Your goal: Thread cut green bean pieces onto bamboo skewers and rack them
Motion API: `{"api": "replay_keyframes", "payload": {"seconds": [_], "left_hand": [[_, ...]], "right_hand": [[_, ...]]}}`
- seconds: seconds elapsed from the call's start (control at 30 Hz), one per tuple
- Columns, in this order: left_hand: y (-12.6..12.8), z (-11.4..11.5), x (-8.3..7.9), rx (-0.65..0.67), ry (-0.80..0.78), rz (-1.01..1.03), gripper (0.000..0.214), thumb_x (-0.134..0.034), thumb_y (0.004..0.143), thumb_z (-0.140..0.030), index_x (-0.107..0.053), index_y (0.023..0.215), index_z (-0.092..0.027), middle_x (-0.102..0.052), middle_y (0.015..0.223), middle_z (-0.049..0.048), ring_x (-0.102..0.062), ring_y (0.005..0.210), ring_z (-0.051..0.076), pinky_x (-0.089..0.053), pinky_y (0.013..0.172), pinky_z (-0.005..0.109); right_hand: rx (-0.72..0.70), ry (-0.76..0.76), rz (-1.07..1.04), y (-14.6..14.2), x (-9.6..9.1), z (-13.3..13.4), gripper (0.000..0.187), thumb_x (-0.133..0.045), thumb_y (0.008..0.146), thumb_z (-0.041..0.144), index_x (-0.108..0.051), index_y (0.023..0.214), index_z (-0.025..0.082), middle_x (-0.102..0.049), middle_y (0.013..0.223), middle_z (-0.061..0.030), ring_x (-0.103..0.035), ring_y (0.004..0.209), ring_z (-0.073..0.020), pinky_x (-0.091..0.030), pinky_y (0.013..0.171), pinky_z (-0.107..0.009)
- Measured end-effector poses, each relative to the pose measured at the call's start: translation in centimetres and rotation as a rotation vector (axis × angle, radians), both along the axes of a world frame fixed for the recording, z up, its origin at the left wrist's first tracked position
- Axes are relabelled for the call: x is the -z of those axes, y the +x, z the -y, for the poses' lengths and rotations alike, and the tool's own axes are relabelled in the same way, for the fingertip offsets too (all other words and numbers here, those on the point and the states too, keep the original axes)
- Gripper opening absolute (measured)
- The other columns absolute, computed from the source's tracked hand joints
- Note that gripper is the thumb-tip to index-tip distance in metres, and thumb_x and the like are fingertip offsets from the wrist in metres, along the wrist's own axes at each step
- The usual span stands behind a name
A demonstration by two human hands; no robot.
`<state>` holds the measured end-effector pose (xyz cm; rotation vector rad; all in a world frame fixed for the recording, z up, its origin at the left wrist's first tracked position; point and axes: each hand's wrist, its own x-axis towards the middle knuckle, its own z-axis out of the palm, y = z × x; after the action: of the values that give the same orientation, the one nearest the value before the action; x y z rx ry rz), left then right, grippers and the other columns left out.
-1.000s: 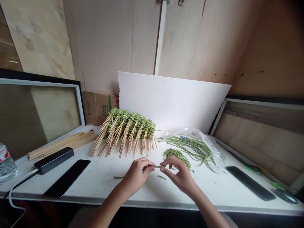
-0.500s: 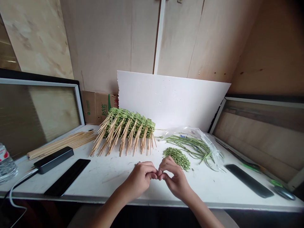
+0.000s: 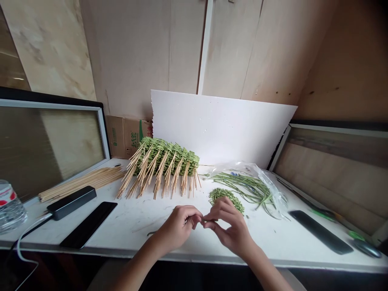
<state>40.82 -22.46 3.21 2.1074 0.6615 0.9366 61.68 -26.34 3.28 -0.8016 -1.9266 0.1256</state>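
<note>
My left hand (image 3: 178, 226) is closed in a pinch above the front of the table. It grips a long thin green stalk, whose dark tail (image 3: 150, 233) shows beside my left wrist; the rest is hidden by the hand. My right hand (image 3: 228, 222) pinches a short green stalk piece (image 3: 210, 220) between thumb and fingers, its tip close against my left fingertips. Whether piece and stalk are still joined, I cannot tell. Just behind my right hand lies a pile of short cut green pieces (image 3: 226, 195).
Bundles of skewered green pieces (image 3: 169, 151) are stacked at the back, bamboo sticks (image 3: 160, 173) toward me. Loose skewers (image 3: 85, 182), a black box (image 3: 72, 202) and a phone (image 3: 89, 224) lie left. Long green stalks (image 3: 245, 186) rest in a clear bag (image 3: 277, 198) at right.
My right hand has shifted slightly right, and the short green piece now shows in its fingers. The stalk's tail has come into sight beside my left wrist. The view has shifted a little.
</note>
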Motion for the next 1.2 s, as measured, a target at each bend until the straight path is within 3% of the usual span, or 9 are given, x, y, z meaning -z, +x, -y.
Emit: {"api": "replay_keyframes", "payload": {"seconds": [0.2, 0.3, 0.43, 0.57, 0.67, 0.77, 0.9, 1.03, 1.2], "left_hand": [[0.3, 0.8, -0.5, 0.019, 0.036, -0.009, 0.026, -0.055, 0.102, -0.027, -0.074, 0.088, -0.017, -0.065, 0.073, 0.0014, -0.056, 0.069, 0.014, -0.042, 0.069, 0.025], [0.4, 1.1, -0.5, 0.048, 0.016, 0.023, 0.027, -0.054, 0.098, -0.015, -0.070, 0.077, -0.016, -0.066, 0.073, 0.0021, -0.059, 0.072, 0.015, -0.044, 0.073, 0.026], [0.7, 1.1, -0.1, 0.052, -0.034, 0.095, 0.028, -0.050, 0.088, -0.002, -0.068, 0.071, -0.015, -0.065, 0.069, 0.0018, -0.060, 0.070, 0.015, -0.046, 0.071, 0.027], [1.0, 0.8, 0.6, 0.117, -0.155, 0.200, 0.024, -0.053, 0.086, -0.003, -0.065, 0.069, -0.015, -0.061, 0.066, 0.0008, -0.054, 0.063, 0.012, -0.044, 0.063, 0.024], [0.8, 0.3, 0.9, 0.136, -0.229, 0.251, 0.024, -0.055, 0.095, -0.017, -0.067, 0.076, -0.014, -0.056, 0.064, -0.0003, -0.046, 0.056, 0.010, -0.039, 0.055, 0.022], [0.3, -0.5, 0.9, 0.039, -0.206, 0.256, 0.033, -0.052, 0.104, -0.035, -0.072, 0.089, -0.013, -0.055, 0.066, 0.0003, -0.048, 0.060, 0.011, -0.040, 0.056, 0.022], [-0.2, -1.6, 0.8, -0.119, -0.083, 0.261, 0.036, -0.049, 0.105, -0.041, -0.074, 0.110, -0.015, -0.062, 0.084, 0.0058, -0.060, 0.078, 0.016, -0.049, 0.070, 0.026], [-0.3, -2.0, 1.0, -0.183, 0.034, 0.267, 0.033, -0.048, 0.106, -0.036, -0.072, 0.121, -0.019, -0.064, 0.110, 0.0106, -0.064, 0.098, 0.020, -0.054, 0.085, 0.031], [-0.3, -2.2, 1.4, -0.199, 0.097, 0.221, 0.028, -0.051, 0.104, -0.030, -0.075, 0.118, -0.021, -0.063, 0.112, 0.0109, -0.065, 0.102, 0.021, -0.056, 0.087, 0.032]], "right_hand": [[0.033, 0.107, 0.115, 0.3, -0.2, 0.5, 0.013, -0.068, 0.090, 0.012, -0.070, 0.095, 0.023, -0.065, 0.080, -0.0054, -0.053, 0.083, -0.0233, -0.045, 0.074, -0.039], [-0.014, 0.038, -0.012, -0.4, 0.5, 0.6, 0.011, -0.063, 0.096, 0.023, -0.068, 0.087, 0.024, -0.063, 0.076, -0.0047, -0.052, 0.079, -0.0230, -0.045, 0.076, -0.041], [-0.034, -0.121, -0.290, -1.6, 1.8, 0.4, 0.032, -0.062, 0.096, 0.050, -0.068, 0.077, 0.025, -0.062, 0.069, -0.0041, -0.050, 0.075, -0.0236, -0.042, 0.077, -0.043], [-0.097, -0.241, -0.461, -2.5, 2.3, 0.4, 0.036, -0.068, 0.091, 0.054, -0.067, 0.071, 0.024, -0.057, 0.066, -0.0021, -0.050, 0.072, -0.0219, -0.043, 0.080, -0.043], [-0.132, -0.298, -0.515, -2.5, 2.4, 0.1, 0.029, -0.069, 0.092, 0.049, -0.071, 0.076, 0.025, -0.059, 0.070, -0.0025, -0.054, 0.074, -0.0216, -0.047, 0.075, -0.040], [-0.007, -0.301, -0.401, -1.2, 3.1, -1.1, 0.019, -0.071, 0.092, 0.044, -0.078, 0.089, 0.026, -0.065, 0.077, -0.0047, -0.058, 0.078, -0.0226, -0.048, 0.072, -0.038], [0.243, -0.206, 0.019, 1.3, 5.1, -3.4, 0.020, -0.069, 0.094, 0.041, -0.082, 0.097, 0.026, -0.067, 0.077, -0.0068, -0.057, 0.084, -0.0253, -0.048, 0.075, -0.040], [0.258, -0.189, 0.315, 2.6, 6.8, -4.5, 0.018, -0.069, 0.095, 0.034, -0.082, 0.090, 0.024, -0.068, 0.072, -0.0071, -0.054, 0.082, -0.0253, -0.046, 0.071, -0.038], [0.235, -0.241, 0.411, 2.8, 6.6, -4.4, 0.023, -0.068, 0.095, 0.037, -0.080, 0.082, 0.023, -0.068, 0.071, -0.0063, -0.055, 0.082, -0.0250, -0.045, 0.074, -0.038]]}}
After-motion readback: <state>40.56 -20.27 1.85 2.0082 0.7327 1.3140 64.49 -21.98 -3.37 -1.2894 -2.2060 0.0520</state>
